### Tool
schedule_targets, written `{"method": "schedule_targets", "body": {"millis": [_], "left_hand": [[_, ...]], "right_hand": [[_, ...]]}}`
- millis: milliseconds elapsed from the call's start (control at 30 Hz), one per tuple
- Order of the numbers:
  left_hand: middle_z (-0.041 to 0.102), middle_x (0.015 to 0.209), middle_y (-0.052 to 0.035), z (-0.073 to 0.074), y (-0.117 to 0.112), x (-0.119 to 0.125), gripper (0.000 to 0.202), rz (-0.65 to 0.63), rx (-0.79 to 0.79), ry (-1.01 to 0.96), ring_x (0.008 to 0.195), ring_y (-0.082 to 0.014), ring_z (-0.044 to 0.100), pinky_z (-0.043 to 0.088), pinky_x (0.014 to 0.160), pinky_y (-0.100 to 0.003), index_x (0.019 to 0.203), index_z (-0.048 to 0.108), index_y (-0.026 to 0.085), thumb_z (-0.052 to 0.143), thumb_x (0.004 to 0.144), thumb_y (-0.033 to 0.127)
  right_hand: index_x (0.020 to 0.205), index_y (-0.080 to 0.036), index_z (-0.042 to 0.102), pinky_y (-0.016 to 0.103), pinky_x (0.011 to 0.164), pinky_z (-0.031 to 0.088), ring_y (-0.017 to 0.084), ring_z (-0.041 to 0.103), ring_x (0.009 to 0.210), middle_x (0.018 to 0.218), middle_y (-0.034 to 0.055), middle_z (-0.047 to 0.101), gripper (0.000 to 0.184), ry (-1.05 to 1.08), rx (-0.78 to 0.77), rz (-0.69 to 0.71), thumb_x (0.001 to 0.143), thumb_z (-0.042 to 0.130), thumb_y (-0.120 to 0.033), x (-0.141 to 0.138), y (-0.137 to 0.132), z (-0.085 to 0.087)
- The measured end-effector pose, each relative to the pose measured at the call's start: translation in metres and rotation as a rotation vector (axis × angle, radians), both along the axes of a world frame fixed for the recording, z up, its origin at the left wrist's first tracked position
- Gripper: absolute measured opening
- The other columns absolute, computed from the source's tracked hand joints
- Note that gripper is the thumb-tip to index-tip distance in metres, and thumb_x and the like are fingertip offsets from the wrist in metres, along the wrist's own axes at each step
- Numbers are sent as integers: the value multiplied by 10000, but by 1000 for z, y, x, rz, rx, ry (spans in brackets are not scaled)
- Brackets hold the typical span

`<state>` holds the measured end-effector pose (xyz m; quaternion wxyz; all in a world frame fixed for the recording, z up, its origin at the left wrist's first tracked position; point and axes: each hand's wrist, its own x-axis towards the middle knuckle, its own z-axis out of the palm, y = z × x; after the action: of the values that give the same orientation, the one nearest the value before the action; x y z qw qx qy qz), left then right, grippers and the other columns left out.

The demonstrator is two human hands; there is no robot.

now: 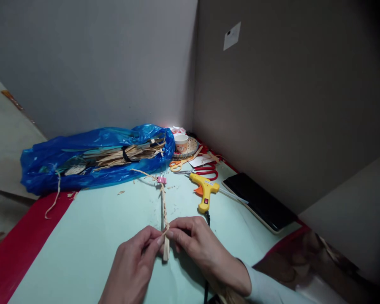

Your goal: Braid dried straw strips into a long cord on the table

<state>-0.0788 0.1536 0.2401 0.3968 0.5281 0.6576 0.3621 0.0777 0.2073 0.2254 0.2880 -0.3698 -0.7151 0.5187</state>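
Note:
Over the pale green table top, my left hand (134,259) and my right hand (198,242) meet at a narrow braid of straw-coloured strips (164,204). Thumb and fingers of each hand pinch the strips at the braid's near end. Below my fingertips a flat, pale loose end (166,250) points toward me. A pink binder clip (161,180) grips the far end of the braid, where a thin strand trails off to the left. Parts of the strips are hidden under my fingers.
A blue plastic bag (34,169) with a tied bundle of dry strips (136,155) lies at the back left. Right of the braid are a yellow glue gun (205,190), red-handled scissors (209,172), orange scissors (177,165), a paper cup (181,144) and a black tablet (259,200).

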Motion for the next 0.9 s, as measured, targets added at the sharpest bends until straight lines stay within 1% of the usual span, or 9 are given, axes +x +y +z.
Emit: {"method": "schedule_targets", "body": {"millis": [67,167,300,400,600,700,767,833,900], "left_hand": [[615,551,33,6,-4,4,300,48,87,130,534,-139,517,374,537,-221,614,609,220,565,823,432],[596,520,47,5,-8,9,265,32,222,226,458,-124,509,380,493,-217,620,599,234,555,839,378],[616,580,17,-11,-12,11,197,-190,592,459,498,-125,578,437,534,-214,723,620,215,504,878,176],[602,593,-6,-22,-11,9,204,-320,866,671,518,-134,570,441,528,-227,800,611,182,479,852,34],[555,572,-10,-32,-7,11,193,-437,1027,803,487,-145,538,394,454,-251,838,613,136,497,805,-15],[483,524,20,-29,-11,13,248,-351,967,706,440,-118,472,334,445,-257,670,568,177,465,845,35],[432,513,36,-20,-13,10,318,-264,755,578,439,-101,430,319,471,-253,585,507,190,439,887,114],[397,513,43,-11,-10,4,364,-96,509,419,457,-100,418,317,494,-249,557,459,196,411,917,217],[484,551,33,-3,-2,-2,299,70,217,196,491,-108,441,336,511,-240,654,544,190,471,900,343]], "right_hand": [[657,-141,634,208,513,296,86,413,524,544,-30,511,286,27,-24,-14,891,498,-233,-1,-1,0],[608,-139,595,205,519,307,85,426,525,552,-22,530,312,85,-49,-18,889,493,-230,-1,-3,1],[607,-137,581,207,502,295,82,407,495,517,-28,492,299,180,-161,3,881,502,-227,1,-4,1],[698,-117,670,210,523,305,88,417,527,554,-16,507,263,268,-262,9,872,549,-272,2,-3,0],[799,-95,760,214,560,302,87,395,589,726,47,623,261,401,-450,13,824,630,-320,4,-1,7],[725,-99,732,222,650,371,124,505,699,737,57,634,251,453,-450,40,809,647,-320,5,-1,8],[673,-114,695,235,756,396,143,552,788,723,52,636,241,453,-415,36,820,633,-294,5,0,7],[662,-125,666,241,784,402,132,560,759,701,36,629,231,441,-414,42,832,608,-270,6,0,5],[658,-130,642,243,757,413,120,551,697,689,27,623,227,430,-427,74,836,587,-259,6,1,3]]}}
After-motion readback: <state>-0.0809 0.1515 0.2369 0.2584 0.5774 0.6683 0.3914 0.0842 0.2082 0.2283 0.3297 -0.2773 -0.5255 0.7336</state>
